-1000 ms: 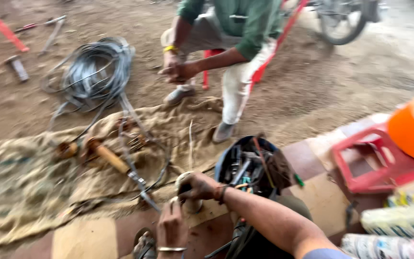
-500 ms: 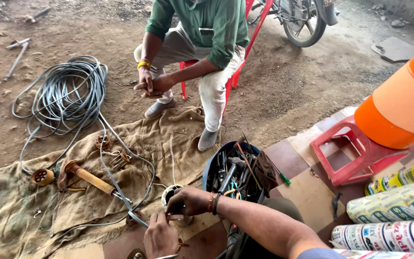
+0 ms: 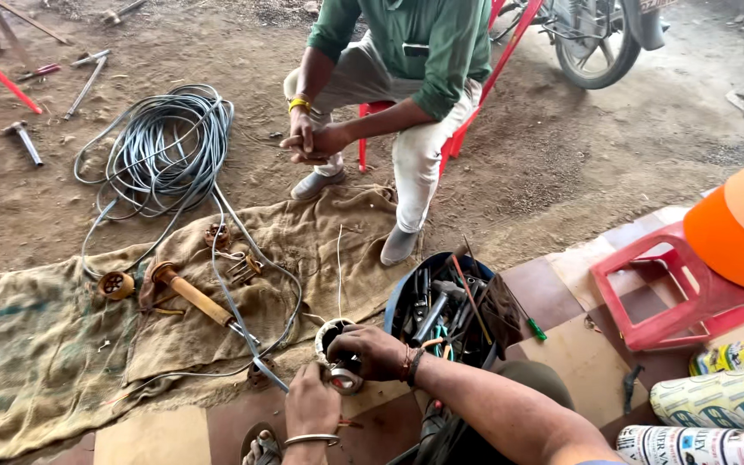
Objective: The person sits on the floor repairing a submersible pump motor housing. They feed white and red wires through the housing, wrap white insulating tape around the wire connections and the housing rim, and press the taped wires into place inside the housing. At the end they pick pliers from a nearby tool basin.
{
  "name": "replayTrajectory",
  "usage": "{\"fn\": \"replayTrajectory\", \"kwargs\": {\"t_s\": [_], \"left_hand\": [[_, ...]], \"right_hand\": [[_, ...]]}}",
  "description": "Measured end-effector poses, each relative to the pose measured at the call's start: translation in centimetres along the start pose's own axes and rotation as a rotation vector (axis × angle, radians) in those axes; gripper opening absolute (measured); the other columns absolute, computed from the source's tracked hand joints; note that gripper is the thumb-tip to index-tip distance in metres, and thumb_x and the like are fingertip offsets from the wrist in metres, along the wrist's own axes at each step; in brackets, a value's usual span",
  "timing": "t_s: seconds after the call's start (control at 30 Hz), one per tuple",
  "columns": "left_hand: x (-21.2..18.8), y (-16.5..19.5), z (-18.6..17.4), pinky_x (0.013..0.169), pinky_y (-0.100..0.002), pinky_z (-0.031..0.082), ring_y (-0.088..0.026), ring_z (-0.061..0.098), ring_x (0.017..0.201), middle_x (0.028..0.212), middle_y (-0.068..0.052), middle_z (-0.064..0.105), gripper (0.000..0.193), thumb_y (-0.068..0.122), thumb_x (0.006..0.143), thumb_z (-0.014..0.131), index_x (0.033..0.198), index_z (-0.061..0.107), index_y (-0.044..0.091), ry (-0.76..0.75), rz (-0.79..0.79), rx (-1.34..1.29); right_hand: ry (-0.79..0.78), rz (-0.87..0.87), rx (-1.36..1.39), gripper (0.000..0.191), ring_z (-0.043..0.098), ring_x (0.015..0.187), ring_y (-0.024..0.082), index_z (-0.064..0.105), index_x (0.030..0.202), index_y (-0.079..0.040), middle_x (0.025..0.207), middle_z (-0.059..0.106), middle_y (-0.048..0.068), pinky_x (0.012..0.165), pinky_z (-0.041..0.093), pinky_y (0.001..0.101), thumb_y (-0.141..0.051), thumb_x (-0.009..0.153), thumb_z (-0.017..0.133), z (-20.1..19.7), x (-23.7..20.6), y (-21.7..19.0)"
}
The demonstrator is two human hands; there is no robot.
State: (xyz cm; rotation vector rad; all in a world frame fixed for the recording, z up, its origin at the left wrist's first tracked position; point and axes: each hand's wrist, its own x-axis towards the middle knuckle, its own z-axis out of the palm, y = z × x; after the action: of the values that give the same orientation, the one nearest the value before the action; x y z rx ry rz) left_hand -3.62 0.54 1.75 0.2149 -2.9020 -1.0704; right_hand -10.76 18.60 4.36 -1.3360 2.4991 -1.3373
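While both hands close on it, the small round metal part [image 3: 342,376] sits pinched between them: right hand [image 3: 370,351] gripping from above, left hand [image 3: 313,400] from below. Just right stands a tool bucket [image 3: 449,310]; burlap sacking [image 3: 53,344] and grey cable [image 3: 165,146] lie beyond.

- The ring part [image 3: 335,337] sits at the near edge of the sackcloth [image 3: 36,344], between the left hand [image 3: 313,403] and right hand [image 3: 372,351].
- The tool bucket [image 3: 449,306] stands just right of the hands.
- The cable coil [image 3: 165,146] lies on the ground behind the sackcloth.
- The stool [image 3: 660,288] stands right of the bucket.
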Motion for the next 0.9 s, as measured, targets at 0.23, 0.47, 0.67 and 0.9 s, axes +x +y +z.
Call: {"fn": "replayTrajectory", "kwargs": {"t_s": [0.23,0.47,0.67,0.9], "left_hand": [[2.8,-4.4,1.9,0.056,-0.036,0.047,-0.018,0.058,0.06,0.065,-0.008,0.068,0.022,0.017,0.095,0.069,0.086,0.076,-0.003,-0.213,-0.358,-0.511],[2.6,-4.0,1.8,0.031,-0.029,0.02,-0.01,0.031,0.034,0.054,-0.001,0.047,0.018,-0.001,0.096,0.052,0.091,0.069,-0.001,-0.444,-0.704,-1.24],[2.3,-3.7,1.3,0.03,-0.029,0.021,-0.01,0.032,0.034,0.056,-0.003,0.05,0.014,0.001,0.097,0.055,0.092,0.068,-0.001,-0.375,-0.777,-1.302],[1.3,-3.2,3.2,0.044,-0.03,0.039,-0.011,0.053,0.051,0.069,-0.005,0.07,0.017,0.012,0.096,0.067,0.094,0.077,-0.001,-0.096,-0.511,-0.956]], "right_hand": [[0.027,-0.083,0.151,0.011,0.072,0.099,0.023,0.079,0.091,-0.016,0.102,0.079,-0.001,0.087,0.059,0.0352,-0.008,0.083,0.081,-0.3,0.4,1.2],[-0.042,-0.066,0.104,0.02,0.065,0.108,0.023,0.081,0.101,-0.021,0.111,0.076,-0.004,0.095,0.055,0.0365,-0.012,0.084,0.082,-0.9,-0.2,0.7],[0.099,-0.03,0.09,0.022,0.061,0.103,0.021,0.081,0.102,-0.02,0.106,0.078,-0.004,0.093,0.053,0.0357,-0.015,0.081,0.086,1.5,-0.6,1.1],[0.166,0.271,0.149,0.025,0.057,0.09,0.018,0.085,0.103,-0.022,0.089,0.077,-0.005,0.084,0.051,0.0311,-0.016,0.079,0.088,3.5,-0.8,2.2]]}}
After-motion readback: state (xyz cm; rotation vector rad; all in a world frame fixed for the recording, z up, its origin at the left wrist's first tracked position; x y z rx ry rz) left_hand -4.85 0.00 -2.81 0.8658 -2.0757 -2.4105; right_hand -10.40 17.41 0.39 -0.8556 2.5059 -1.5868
